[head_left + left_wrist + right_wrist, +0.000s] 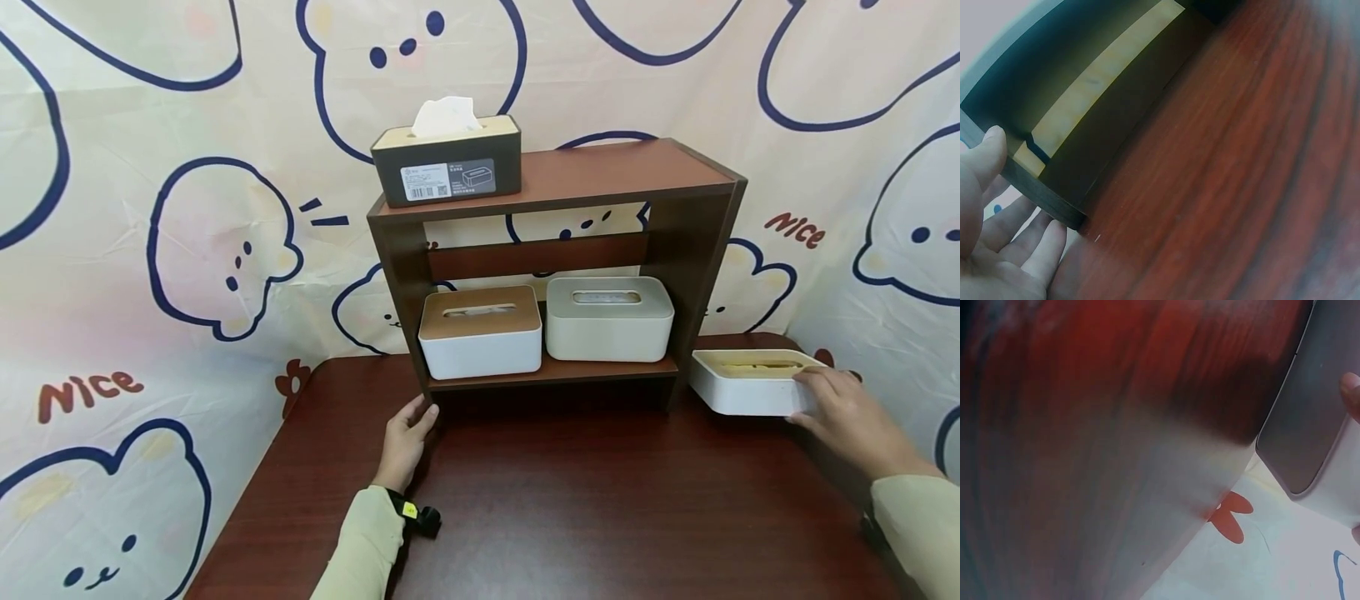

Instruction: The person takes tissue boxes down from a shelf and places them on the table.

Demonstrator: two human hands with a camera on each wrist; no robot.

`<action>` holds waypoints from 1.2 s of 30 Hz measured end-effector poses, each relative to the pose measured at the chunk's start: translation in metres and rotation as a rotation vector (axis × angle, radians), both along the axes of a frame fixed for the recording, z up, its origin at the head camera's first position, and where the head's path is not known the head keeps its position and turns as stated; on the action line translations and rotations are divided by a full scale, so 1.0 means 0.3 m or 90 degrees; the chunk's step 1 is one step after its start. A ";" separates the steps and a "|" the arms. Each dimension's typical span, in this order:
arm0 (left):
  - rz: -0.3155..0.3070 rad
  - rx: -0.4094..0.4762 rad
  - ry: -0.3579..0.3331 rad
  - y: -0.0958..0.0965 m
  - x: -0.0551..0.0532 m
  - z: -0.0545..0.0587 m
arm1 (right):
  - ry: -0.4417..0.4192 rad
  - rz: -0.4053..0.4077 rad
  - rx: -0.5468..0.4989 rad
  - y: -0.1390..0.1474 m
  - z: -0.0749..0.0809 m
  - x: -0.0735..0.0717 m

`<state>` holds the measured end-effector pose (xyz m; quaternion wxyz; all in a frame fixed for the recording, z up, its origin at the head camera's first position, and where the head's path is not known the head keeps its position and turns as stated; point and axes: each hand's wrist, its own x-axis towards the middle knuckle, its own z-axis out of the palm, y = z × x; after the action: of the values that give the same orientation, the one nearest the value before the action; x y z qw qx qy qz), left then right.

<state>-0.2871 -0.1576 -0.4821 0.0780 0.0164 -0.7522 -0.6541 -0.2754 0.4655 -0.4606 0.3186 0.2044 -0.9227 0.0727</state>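
The left grip (402, 446) pinches the lower front end of the side panel of a brown, wood-look open shelf unit (600, 171), thumb to one side of the panel and fingers to the other. The right grip (847, 417) is closed on the near right-hand end of a white rectangular tissue box with a pale yellow lid (738, 398), fingers over the top and thumb lower down. That box lies just left of the right grip, beside the shelf unit; whether it touches the dark red-brown wood-grain worktop (600, 500) I cannot tell. Above and to the right of the left grip, on the lower board, stand a white tissue box with a tan lid (480, 356) and, farther right, a pale cream tissue box with a grey-green lid (609, 339). Higher above the left grip, a black tissue box with a cream top (450, 171) sits on the upper board, white tissue (447, 117) poking out.
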 end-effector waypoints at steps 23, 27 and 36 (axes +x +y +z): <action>0.003 0.017 -0.007 -0.040 -0.066 -0.110 | -0.006 0.027 0.185 0.026 -0.023 -0.045; 0.008 0.013 0.005 -0.037 -0.065 -0.114 | -0.006 0.023 0.212 0.024 -0.024 -0.049; -0.002 0.008 0.003 -0.007 -0.016 -0.029 | -0.016 -0.002 0.247 0.015 -0.028 -0.053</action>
<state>-0.2920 -0.1598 -0.4909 0.0789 0.0142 -0.7481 -0.6587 -0.2914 0.4700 -0.4689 0.2615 0.2595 -0.9238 -0.1041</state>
